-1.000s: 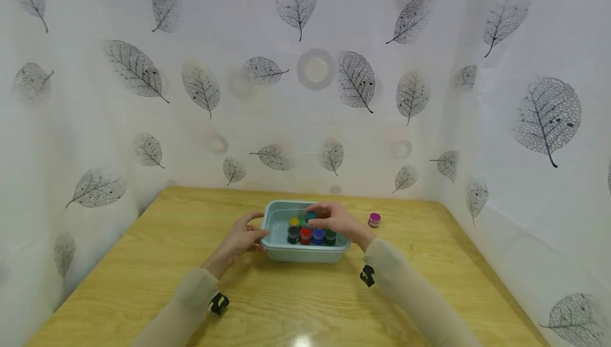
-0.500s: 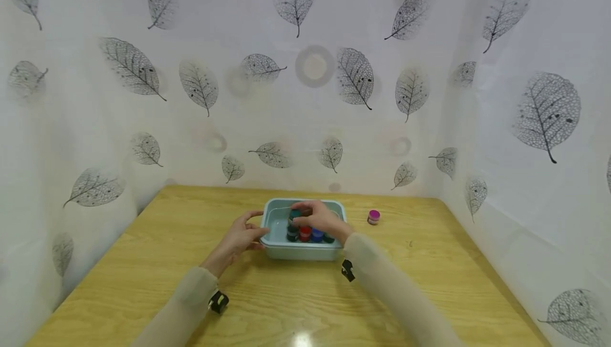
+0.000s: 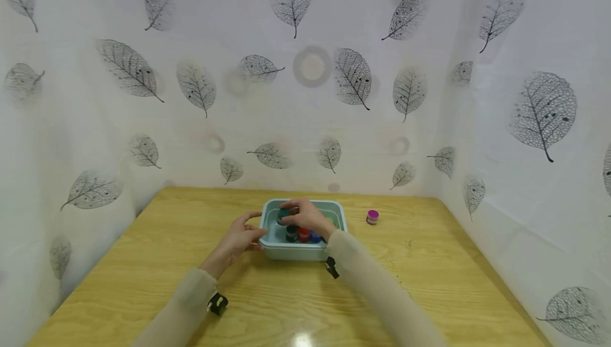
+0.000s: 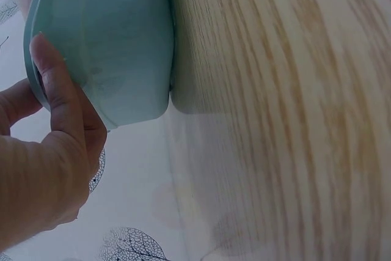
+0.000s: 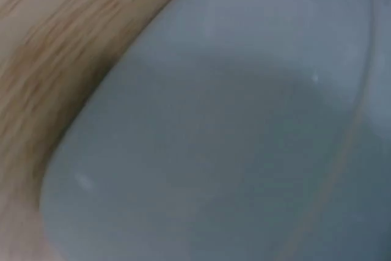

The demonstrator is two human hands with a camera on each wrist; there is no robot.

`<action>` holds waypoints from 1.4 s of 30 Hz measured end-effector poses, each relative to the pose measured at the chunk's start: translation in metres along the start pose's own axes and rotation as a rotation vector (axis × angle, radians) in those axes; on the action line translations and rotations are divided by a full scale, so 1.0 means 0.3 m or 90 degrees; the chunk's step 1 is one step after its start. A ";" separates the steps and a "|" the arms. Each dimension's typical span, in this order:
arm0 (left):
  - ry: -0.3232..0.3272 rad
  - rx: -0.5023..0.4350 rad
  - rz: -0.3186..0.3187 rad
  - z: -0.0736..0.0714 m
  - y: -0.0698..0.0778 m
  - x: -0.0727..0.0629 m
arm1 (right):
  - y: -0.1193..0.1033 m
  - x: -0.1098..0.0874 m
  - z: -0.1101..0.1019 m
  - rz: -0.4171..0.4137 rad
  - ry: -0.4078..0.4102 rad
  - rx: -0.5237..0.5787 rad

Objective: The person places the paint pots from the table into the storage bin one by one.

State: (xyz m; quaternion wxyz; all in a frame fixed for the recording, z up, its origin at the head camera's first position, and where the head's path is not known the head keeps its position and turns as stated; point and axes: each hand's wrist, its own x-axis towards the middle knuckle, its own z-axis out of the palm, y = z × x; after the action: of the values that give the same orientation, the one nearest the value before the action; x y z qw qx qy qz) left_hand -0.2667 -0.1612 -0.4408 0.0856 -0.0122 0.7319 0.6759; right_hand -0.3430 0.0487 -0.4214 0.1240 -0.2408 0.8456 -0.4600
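Note:
In the head view, my right hand (image 3: 305,215) pinches a small teal-lidded jar (image 3: 284,214) over the left part of a pale blue-green plastic tub (image 3: 300,252). Below it inside the tub stand a dark jar (image 3: 291,234), a red jar (image 3: 304,235) and a blue jar (image 3: 315,236); others are partly hidden by the hand. My left hand (image 3: 238,238) holds the tub's left end. In the left wrist view, fingers and thumb of that hand (image 4: 58,145) clasp the rim of the tub (image 4: 122,47). Only the blurred wall of the tub (image 5: 201,126) fills the right wrist view.
A magenta-lidded jar (image 3: 373,217) stands on the wooden table (image 3: 267,299), right of the tub. White curtains (image 3: 310,113) with a leaf print hang behind the table and along both sides.
My right hand has carried the teal-lidded jar leftward, from above the middle of the tub to its left part. The left hand has kept its hold on the tub.

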 end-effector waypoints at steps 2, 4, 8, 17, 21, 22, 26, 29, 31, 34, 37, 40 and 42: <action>-0.002 0.000 0.002 -0.004 -0.003 -0.002 | 0.002 0.012 0.010 0.006 0.006 -0.003; -0.005 0.003 0.005 -0.007 -0.005 -0.002 | 0.004 0.022 0.018 0.011 0.007 -0.002; 0.002 -0.003 0.003 -0.005 -0.006 -0.001 | 0.010 0.036 0.033 0.000 0.007 -0.011; -0.003 -0.003 0.006 0.004 -0.009 0.000 | 0.043 0.033 0.064 0.014 0.031 -0.033; 0.002 0.000 0.011 0.003 0.002 -0.001 | 0.037 0.035 0.062 0.002 0.039 -0.056; 0.002 0.001 0.012 0.003 0.003 0.001 | 0.034 0.036 0.063 -0.003 0.041 -0.066; 0.003 0.002 0.011 0.004 0.006 0.001 | 0.034 0.038 0.067 -0.010 0.052 -0.102; -0.002 0.000 0.008 0.005 0.004 -0.001 | 0.040 0.037 0.072 -0.007 0.061 -0.118; -0.003 -0.003 0.006 0.007 0.002 -0.003 | 0.043 0.036 0.075 -0.005 0.065 -0.132; -0.003 -0.004 0.007 0.007 -0.001 -0.003 | 0.039 0.034 0.076 -0.005 0.074 -0.150; 0.001 -0.004 0.007 0.008 0.000 -0.002 | 0.033 0.034 0.075 -0.001 0.088 -0.157; 0.000 -0.002 0.010 0.007 0.000 -0.004 | 0.031 0.036 0.076 0.006 0.102 -0.156; 0.001 -0.002 0.008 0.007 0.001 -0.005 | 0.032 0.038 0.077 0.010 0.108 -0.160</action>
State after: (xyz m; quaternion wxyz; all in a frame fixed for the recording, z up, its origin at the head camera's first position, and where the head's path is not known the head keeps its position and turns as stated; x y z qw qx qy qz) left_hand -0.2649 -0.1593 -0.4405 0.0807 -0.0084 0.7311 0.6774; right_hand -0.3456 0.0307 -0.4419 0.0244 -0.2080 0.9059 -0.3682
